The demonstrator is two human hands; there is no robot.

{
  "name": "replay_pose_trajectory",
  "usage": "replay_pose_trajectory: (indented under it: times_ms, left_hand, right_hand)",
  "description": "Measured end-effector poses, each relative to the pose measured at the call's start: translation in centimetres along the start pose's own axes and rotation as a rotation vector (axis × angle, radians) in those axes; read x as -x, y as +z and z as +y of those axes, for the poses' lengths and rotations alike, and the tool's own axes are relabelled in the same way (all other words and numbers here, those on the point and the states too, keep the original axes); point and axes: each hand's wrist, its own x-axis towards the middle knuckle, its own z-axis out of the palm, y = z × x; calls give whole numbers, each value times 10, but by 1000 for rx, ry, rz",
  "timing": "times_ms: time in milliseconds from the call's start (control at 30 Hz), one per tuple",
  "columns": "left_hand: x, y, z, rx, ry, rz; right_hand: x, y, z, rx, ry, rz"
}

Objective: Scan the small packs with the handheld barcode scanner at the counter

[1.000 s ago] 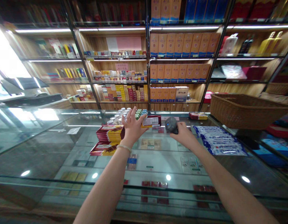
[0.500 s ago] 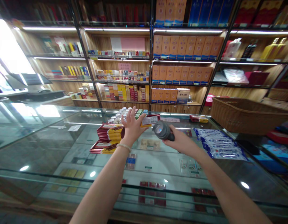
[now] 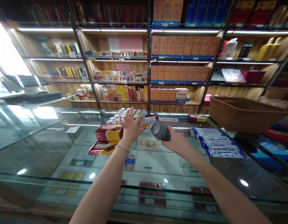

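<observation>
Between the thumb and fingers of my left hand point(image 3: 131, 128) is a red and yellow chocolate bar point(image 3: 148, 120), its barcode label facing me. My right hand point(image 3: 176, 140) is wrapped round the handle of a dark grey barcode scanner point(image 3: 159, 130), whose head is close to the bar's lower right side. Just left of my left hand, stacks of similar chocolate bars point(image 3: 108, 133) lie on the glass counter point(image 3: 88, 183). Behind that hand stand several small round containers point(image 3: 116, 116) with light lids, partly covered by my fingers.
On the right lie blue and white wrapped packets point(image 3: 217, 143) in a row. Beyond them stands a wicker basket point(image 3: 242, 116). A few more bars point(image 3: 197, 118) rest near the counter's back edge. Shelves of orange boxes point(image 3: 178, 74) line the wall.
The bar and scanner are still held close together, the scanner turned slightly. The blue glint in the scanner's face no longer shows. The whole view has shifted slightly.
</observation>
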Motion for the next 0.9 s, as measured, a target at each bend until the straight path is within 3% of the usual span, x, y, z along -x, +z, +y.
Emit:
replay_pose_trajectory:
  times_ms: [267,533,900]
  left_hand:
    - [0,-2,2,-5,-8,-18]
    - [-1,0,2,-4,8,-13]
    - [-1,-1,4,45,18,-22]
  right_hand:
    - [-4,-2,5,-11,9,47]
    - [-18,-4,29,317,151,153]
    - [-27,20,44,457,81,45]
